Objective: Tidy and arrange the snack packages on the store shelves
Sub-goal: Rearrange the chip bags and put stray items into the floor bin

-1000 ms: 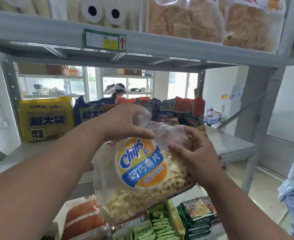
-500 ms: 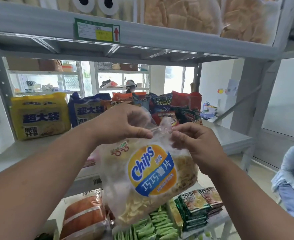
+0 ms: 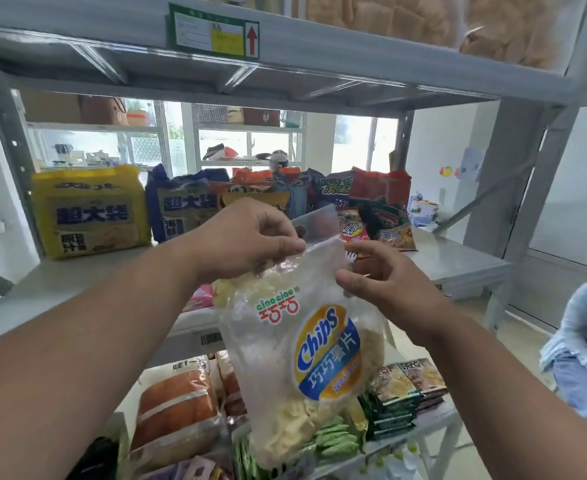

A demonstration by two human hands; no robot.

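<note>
Holding one clear bag of chips [image 3: 305,344] up in front of the middle shelf [image 3: 458,261], hanging roughly upright, label tilted. My left hand [image 3: 247,237] pinches the bag's top edge, thumb and fingers clamped on the plastic. My right hand [image 3: 382,282] sits at the upper right corner of the bag; thumb is against the film, fingers loosely curled, and it seems to be pinching that corner, though the grip looks lighter than the left.

Step in hand, as I judge it: bag lifted out, being squared up before placing. It is not on any shelf yet.

Next move calls for finding a slot. The middle shelf has bare metal at the front and on the right. The back row is taken: yellow noodle pack [image 3: 91,209] at the left, blue noodle pack [image 3: 181,209] beside it, then a crowd of red and dark snack bags [image 3: 378,209] leaning on one another. The bag is floppy and bottom-heavy; it may slump unless leaned against the row.

Below, directly under the bag: orange-filled bread bags [image 3: 174,407], green snack packets [image 3: 333,441], stacked dark-green flat packets [image 3: 399,396]. That lower shelf looks full.

Upper shelf edge carries a green price tag [image 3: 214,32]. A seated person [image 3: 586,344] is off to the right, well apart from my reach.
</note>
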